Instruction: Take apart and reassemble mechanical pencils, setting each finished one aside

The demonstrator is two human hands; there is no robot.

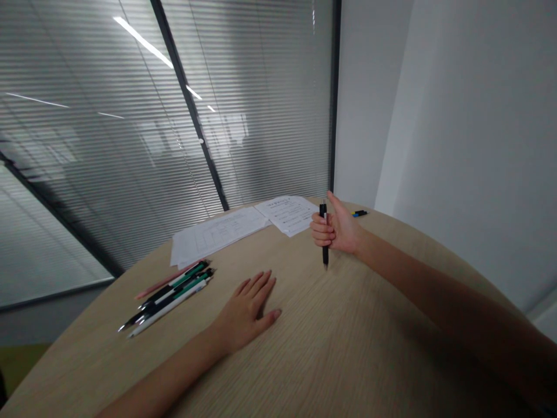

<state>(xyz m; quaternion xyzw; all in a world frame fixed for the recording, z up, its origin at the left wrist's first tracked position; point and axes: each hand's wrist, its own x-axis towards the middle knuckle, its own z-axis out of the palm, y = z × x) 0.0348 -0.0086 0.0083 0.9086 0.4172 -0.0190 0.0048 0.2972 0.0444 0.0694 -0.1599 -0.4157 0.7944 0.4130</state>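
Observation:
My right hand (335, 226) grips a black pen (325, 253) upright above the table, fingers wrapped round its barrel and thumb raised. The pen's tip points down and its clicker end up; I cannot tell whether the tip touches the wood. Palm down on the table (313, 360), my left hand (249, 313) lies flat with the fingers stretched out and nothing in it. To its left rests a group of several pens (174, 293), in black, green, white and pink, side by side at a slant.
Printed papers (221, 232) lie along the far edge, with another printed sheet (289, 213) behind my right hand. Beyond that hand is a small black, blue and yellow item (359, 213). A glass partition with blinds (270, 116) and a white wall (470, 128) stand behind the round table.

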